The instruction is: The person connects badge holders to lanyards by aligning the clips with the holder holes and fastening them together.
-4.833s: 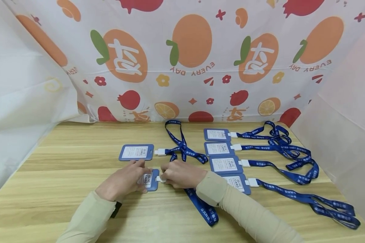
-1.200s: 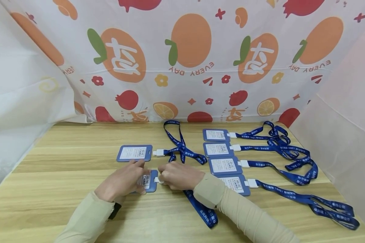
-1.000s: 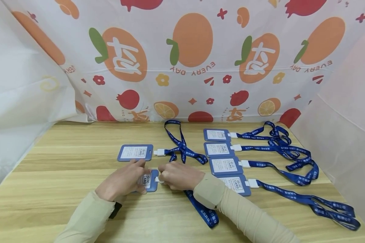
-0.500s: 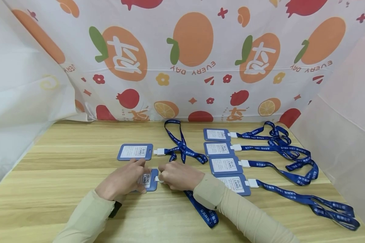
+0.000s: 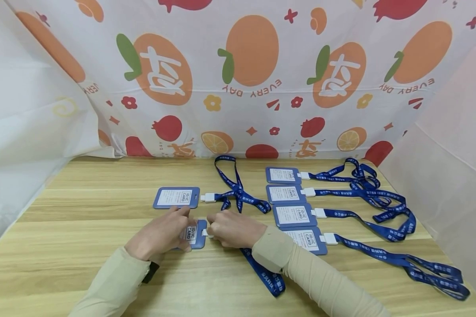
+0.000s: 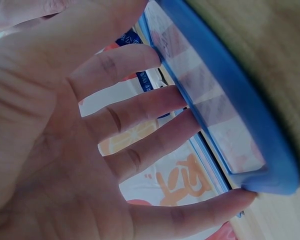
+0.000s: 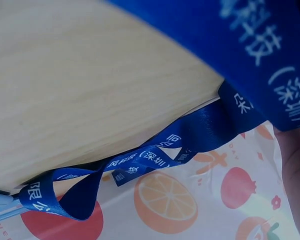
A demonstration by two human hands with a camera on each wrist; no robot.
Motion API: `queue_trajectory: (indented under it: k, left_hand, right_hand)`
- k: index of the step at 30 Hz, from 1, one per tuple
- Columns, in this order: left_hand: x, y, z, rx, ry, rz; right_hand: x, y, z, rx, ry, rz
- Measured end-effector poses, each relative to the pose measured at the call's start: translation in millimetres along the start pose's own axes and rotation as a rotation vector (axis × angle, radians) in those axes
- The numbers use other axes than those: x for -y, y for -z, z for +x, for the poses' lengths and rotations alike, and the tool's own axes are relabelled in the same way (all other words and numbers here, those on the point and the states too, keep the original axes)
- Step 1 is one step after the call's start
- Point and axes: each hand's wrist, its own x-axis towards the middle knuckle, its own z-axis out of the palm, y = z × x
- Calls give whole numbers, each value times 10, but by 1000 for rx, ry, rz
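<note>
A blue-framed ID badge holder (image 5: 199,235) lies on the table beneath my left hand (image 5: 160,233), which grips it across its width. Fingertips meet one long edge of the holder in the left wrist view, where its clear window (image 6: 205,95) shows. My right hand (image 5: 238,229) pinches the white lanyard clip (image 5: 207,233) at the holder's slotted end; the fingers hide most of it. From under this hand a blue printed lanyard (image 5: 263,275) runs toward the front. Close up in the right wrist view, the blue strap (image 7: 210,125) fills the upper right, and that hand's grip is out of sight.
Behind my hands lies another badge holder (image 5: 176,197), with a white clip (image 5: 208,197) beside it on a crossed blue lanyard (image 5: 238,189). Several badges (image 5: 295,215) with lanyards (image 5: 365,218) line the right side. A fruit-print curtain (image 5: 238,114) stands behind the wooden table (image 5: 83,211).
Both hands keep nearly the same hold on the badge holder and clip. Compared with the oldest frame, they sit a few pixels farther left, and the other badges have not moved.
</note>
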Motion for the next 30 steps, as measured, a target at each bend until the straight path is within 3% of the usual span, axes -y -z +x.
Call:
queue_trajectory:
  k: [30]
  left_hand:
    - [20,-6,28,-2,-30,36]
  right_hand:
    - [12,-5,8,7,-11,-26]
